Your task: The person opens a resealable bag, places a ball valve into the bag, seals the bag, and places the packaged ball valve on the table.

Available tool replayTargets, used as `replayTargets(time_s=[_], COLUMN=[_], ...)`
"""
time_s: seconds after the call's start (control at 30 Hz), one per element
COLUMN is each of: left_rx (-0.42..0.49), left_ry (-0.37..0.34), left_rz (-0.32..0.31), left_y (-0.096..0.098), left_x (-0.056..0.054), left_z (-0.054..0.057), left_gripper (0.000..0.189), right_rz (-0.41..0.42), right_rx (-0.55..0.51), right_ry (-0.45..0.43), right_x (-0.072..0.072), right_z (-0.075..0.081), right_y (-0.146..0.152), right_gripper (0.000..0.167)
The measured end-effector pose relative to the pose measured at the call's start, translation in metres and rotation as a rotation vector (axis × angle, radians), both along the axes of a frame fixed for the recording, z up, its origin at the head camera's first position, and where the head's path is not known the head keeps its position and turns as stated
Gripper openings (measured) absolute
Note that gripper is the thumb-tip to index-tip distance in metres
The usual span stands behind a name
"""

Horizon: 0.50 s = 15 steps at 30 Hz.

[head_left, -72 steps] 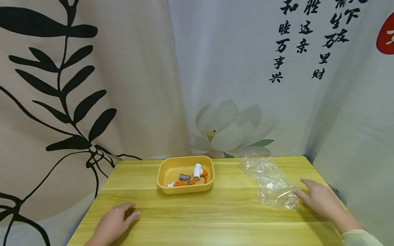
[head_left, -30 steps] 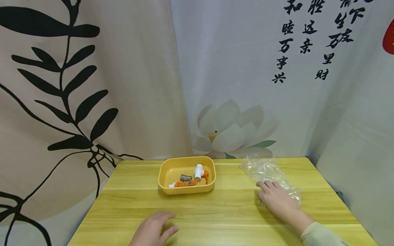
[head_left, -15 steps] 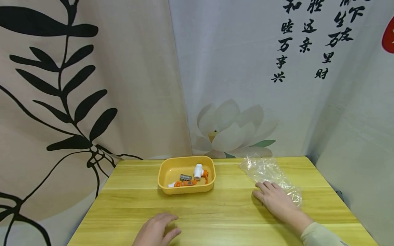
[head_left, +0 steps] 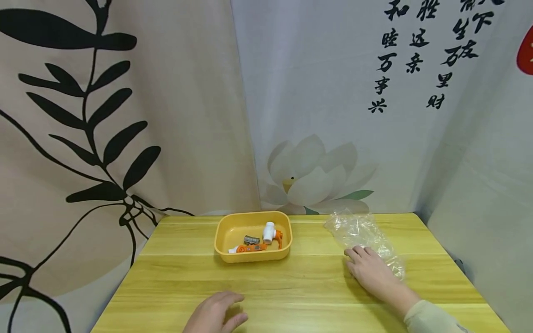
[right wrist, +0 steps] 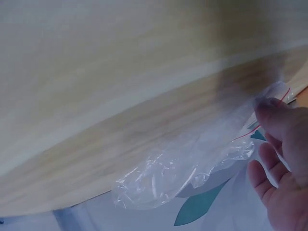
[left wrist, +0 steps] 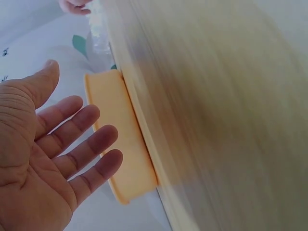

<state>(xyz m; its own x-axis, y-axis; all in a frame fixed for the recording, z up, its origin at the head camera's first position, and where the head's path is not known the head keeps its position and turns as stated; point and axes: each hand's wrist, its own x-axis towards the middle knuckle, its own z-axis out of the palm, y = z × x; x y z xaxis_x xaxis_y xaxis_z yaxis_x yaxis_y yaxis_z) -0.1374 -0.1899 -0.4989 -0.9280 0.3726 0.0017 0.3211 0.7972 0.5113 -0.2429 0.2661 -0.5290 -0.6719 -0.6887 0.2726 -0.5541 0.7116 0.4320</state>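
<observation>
A clear plastic zip bag (head_left: 361,231) lies crumpled on the right side of the table. My right hand (head_left: 370,272) is over its near part, and in the right wrist view the thumb (right wrist: 275,113) and forefinger pinch the bag's edge beside a red line. Nothing is in my left hand (head_left: 214,312), held low over the front of the table; its fingers are spread and relaxed in the left wrist view. Beyond it stands a yellow tray (head_left: 251,258). Inside are a white bottle-shaped piece (head_left: 269,232), a ribbed grey cylinder (head_left: 251,240) and orange parts (head_left: 252,248).
The wooden table (head_left: 291,286) ends at a back edge just behind the tray and the bag. A printed cloth (head_left: 195,115) hangs behind it, and pale cloth hangs at the right.
Since the first frame my right hand has come leftward from beside the bag and taken hold of it. My left hand has moved right along the table front. The tray stays put.
</observation>
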Motion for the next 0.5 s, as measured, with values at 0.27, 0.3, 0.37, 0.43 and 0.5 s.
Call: replayTargets(time_s=[0.27,0.3,0.37,0.43,0.5], left_rx=[0.019,0.024,0.035,0.047,0.058], left_ry=[0.027,0.028,0.03,0.036,0.046], left_rz=[-0.018,-0.019,-0.02,-0.022,-0.023], left_y=[0.005,0.006,0.008,0.01,0.011], left_x=[0.004,0.004,0.005,0.006,0.007], left_z=[-0.002,-0.002,-0.002,-0.002,-0.002], left_gripper=[0.054,0.054,0.055,0.055,0.055], right_rz=[0.113,0.132,0.155,0.162,0.162], right_rx=[-0.173,-0.205,-0.264,-0.3,-0.323], right_ry=[0.036,0.045,0.055,0.043,0.021], right_x=[0.012,0.013,0.017,0.021,0.027], right_z=[-0.001,-0.001,-0.001,0.0,0.003], right_y=[-0.019,-0.022,-0.029,-0.035,-0.041], right_gripper=[0.023,0.024,0.027,0.028,0.028])
